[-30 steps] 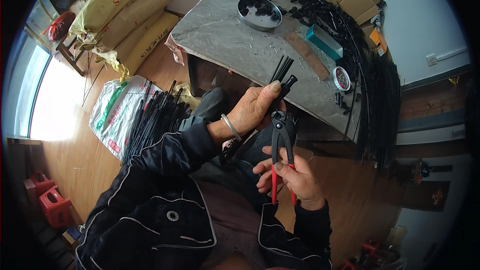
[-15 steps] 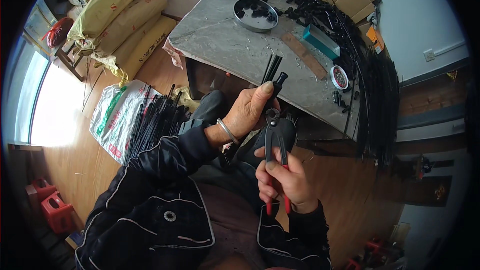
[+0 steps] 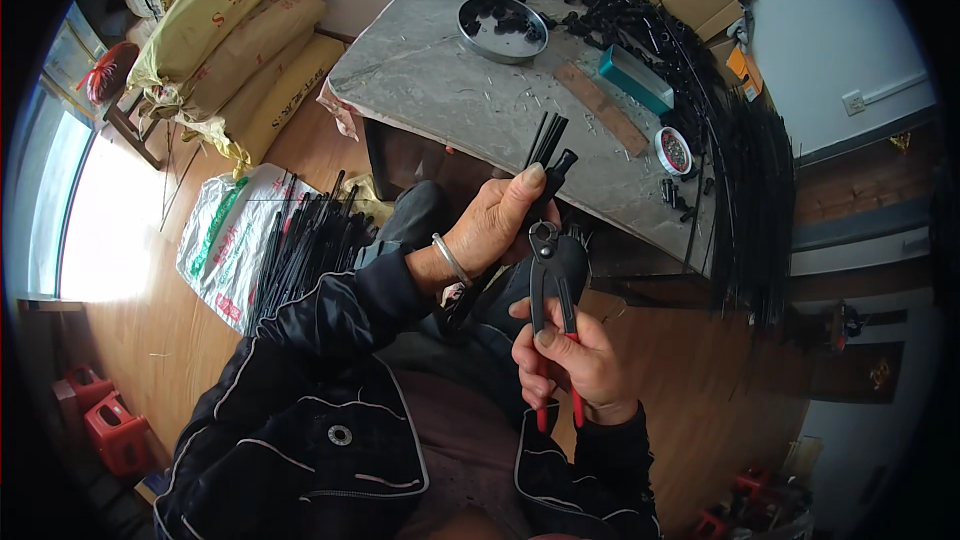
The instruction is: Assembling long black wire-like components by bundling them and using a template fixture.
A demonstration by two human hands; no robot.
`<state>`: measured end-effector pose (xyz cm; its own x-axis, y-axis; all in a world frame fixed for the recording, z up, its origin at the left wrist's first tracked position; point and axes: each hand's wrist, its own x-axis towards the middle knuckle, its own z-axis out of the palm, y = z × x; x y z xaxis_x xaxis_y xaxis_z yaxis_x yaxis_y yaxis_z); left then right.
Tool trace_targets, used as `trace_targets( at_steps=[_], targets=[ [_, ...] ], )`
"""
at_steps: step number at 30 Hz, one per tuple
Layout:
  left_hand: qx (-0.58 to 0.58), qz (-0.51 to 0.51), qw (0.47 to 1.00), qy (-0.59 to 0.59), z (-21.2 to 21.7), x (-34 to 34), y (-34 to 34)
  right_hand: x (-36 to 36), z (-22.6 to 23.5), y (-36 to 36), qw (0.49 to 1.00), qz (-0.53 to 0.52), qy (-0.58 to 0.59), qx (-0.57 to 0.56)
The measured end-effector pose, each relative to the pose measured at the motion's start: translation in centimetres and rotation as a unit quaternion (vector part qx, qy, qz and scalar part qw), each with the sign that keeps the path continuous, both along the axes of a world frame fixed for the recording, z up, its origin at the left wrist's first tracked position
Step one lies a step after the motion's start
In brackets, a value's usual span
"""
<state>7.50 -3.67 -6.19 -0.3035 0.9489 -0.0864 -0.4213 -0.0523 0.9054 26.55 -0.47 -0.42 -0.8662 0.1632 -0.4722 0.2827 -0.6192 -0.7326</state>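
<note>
My left hand (image 3: 488, 222), with a silver bangle at its wrist, is closed around a bundle of thin black rods (image 3: 545, 140) and a black tube-like fitting (image 3: 565, 162). Their upper ends stick up past my thumb; the lower part is mostly hidden by the hand. Below it, my right hand (image 3: 585, 365) grips end-cutting pincers (image 3: 546, 265) with red handles. The handles are spread slightly, and the rounded jaws point up at the underside of my left hand. Whether the jaws touch anything there I cannot tell.
Ahead stands a grey table (image 3: 420, 70) bearing a round metal tray (image 3: 503, 55), a teal box (image 3: 637, 80), a wooden strip (image 3: 600, 110), a small round tin (image 3: 673, 151) and heaped black parts. Long black rods (image 3: 755, 220) hang over its right side. More rods (image 3: 310, 250) lie left, near stacked sacks (image 3: 250, 50).
The table and its contents have shifted slightly left in the picture. Both hands keep their grips and almost the same positions, with the pincers tilted only a little differently.
</note>
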Motion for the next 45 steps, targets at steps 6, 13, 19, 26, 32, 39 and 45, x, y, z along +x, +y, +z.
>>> trace_targets(
  at_steps=[6, 13, 19, 26, 32, 39, 45],
  targets=[
    [0.017, -0.024, 0.999, -0.017, -0.6, -0.2, 0.0, 0.0, -0.1, 0.6, 0.999, 0.017, -0.012, 0.047],
    [0.031, -0.028, 0.999, 0.004, 0.0, 0.2, -0.1, 0.7, 1.6, 1.1, 0.998, 0.035, -0.028, -0.048],
    [-0.003, 0.019, 0.999, 0.032, 0.6, 0.6, -0.4, -0.2, 1.4, 0.1, 0.997, 0.01, -0.029, -0.078],
    [-0.008, 0.025, 0.999, 0.025, -0.4, 0.0, 0.6, -0.5, 1.2, 1.2, 0.999, 0.034, -0.018, -0.025],
    [-0.001, -0.026, 1.0, 0.002, -0.7, -0.4, 0.9, 0.6, 2.2, 1.9, 0.996, 0.038, -0.076, 0.039],
    [0.001, -0.064, 0.998, 0.005, -0.2, 0.4, 1.4, 1.5, 2.5, 3.5, 0.992, 0.059, -0.104, 0.05],
    [0.028, -0.098, 0.994, -0.04, -0.5, 0.2, 1.4, 2.0, 2.7, 4.0, 0.987, 0.09, -0.119, 0.064]
  ],
)
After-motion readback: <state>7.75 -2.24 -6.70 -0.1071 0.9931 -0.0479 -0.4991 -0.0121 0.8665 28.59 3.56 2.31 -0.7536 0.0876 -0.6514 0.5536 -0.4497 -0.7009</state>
